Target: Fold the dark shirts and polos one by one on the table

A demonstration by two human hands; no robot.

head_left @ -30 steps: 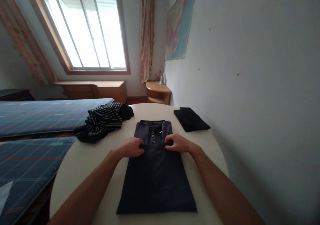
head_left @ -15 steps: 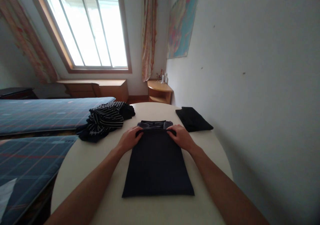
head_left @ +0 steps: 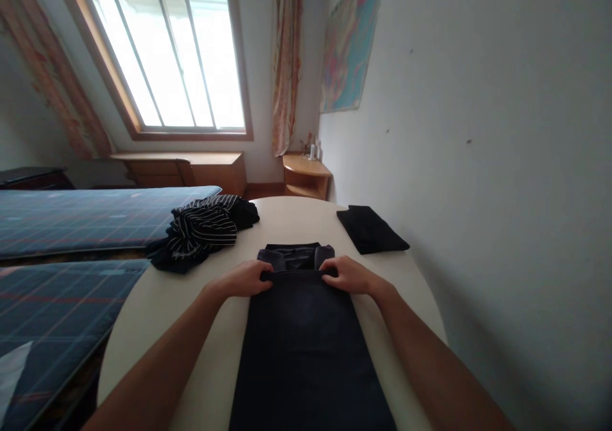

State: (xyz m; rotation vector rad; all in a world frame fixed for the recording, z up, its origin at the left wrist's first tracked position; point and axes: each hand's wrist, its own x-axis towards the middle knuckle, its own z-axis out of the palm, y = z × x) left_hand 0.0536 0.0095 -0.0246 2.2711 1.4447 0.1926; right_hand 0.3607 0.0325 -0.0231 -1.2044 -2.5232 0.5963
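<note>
A folded dark navy shirt (head_left: pixel 308 348) lies lengthwise on the cream round table (head_left: pixel 143 329) in front of me. Its far end shows a greyish collar (head_left: pixel 294 257), and its near end runs out of the bottom of the view. My left hand (head_left: pixel 248 278) pinches the left corner of the folded edge just below the collar. At the right corner of that same edge, my right hand (head_left: pixel 349 275) has thumb and fingers closed on the cloth.
A crumpled pile of black and white-striped clothes (head_left: pixel 203 230) sits at the table's far left. Toward the far right lies a folded black garment (head_left: pixel 371 229), close to the wall (head_left: pixel 502 227). Plaid mattresses (head_left: pixel 71 303) stand left of the table.
Both hands have drawn back toward me with the shirt's folded edge. The shirt has slid nearer, its near end now past the view's bottom edge.
</note>
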